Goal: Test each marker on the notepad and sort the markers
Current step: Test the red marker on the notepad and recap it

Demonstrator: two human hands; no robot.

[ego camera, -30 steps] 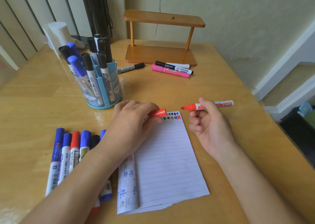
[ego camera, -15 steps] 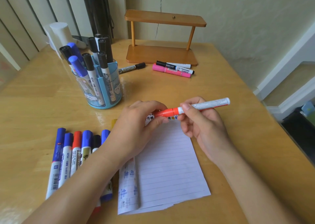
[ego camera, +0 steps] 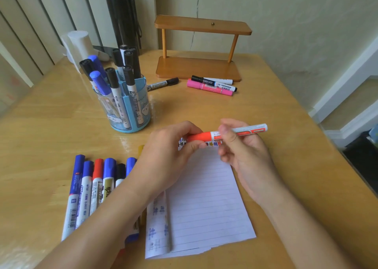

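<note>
Head view: an orange-red marker (ego camera: 206,135) is held level just above the top edge of the notepad (ego camera: 204,197), which lies on the surface (ego camera: 51,125). Its cap end is pinched by the left hand (ego camera: 163,158) and its white barrel is clasped by the right hand (ego camera: 245,156), so both hands are closed on the one marker, close together. A line of small coloured test marks (ego camera: 212,144) is seen along the notepad's top, directly under the marker. The cap appears seated, or nearly so; the step in hand is judged to be recapping after a test. Sorting is called for next: one grip must be released and the marker laid with a group, either the row of markers (ego camera: 90,187) left of the notepad or the few markers by the wooden stand (ego camera: 198,68). Which group fits cannot be told. More markers are stood in the blue cup (ego camera: 126,113).
</note>
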